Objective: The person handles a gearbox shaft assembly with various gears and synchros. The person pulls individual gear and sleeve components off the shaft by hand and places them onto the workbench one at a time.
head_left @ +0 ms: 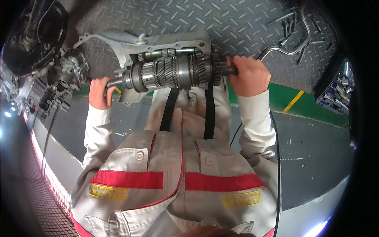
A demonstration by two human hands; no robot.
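Both my hands grip a gearbox shaft (169,72), a thick steel shaft stacked with several toothed gears and rings, held level from side to side. My left hand (100,93) is closed around its thin left end. Around the stubby right end wraps my right hand (249,75). Just behind the shaft, and partly hidden by it, lies an open grey metal gearbox housing (173,40). A second geared shaft (164,54) shows inside the housing. Whether the held shaft touches the housing I cannot tell.
A diamond-plate metal bench top (237,23) carries the housing. Loose bolts (290,25) and a bent metal bar (294,51) lie at the far right. Right of the bench stands a dark bin (337,93) of hardware. More metal castings (59,83) crowd the left.
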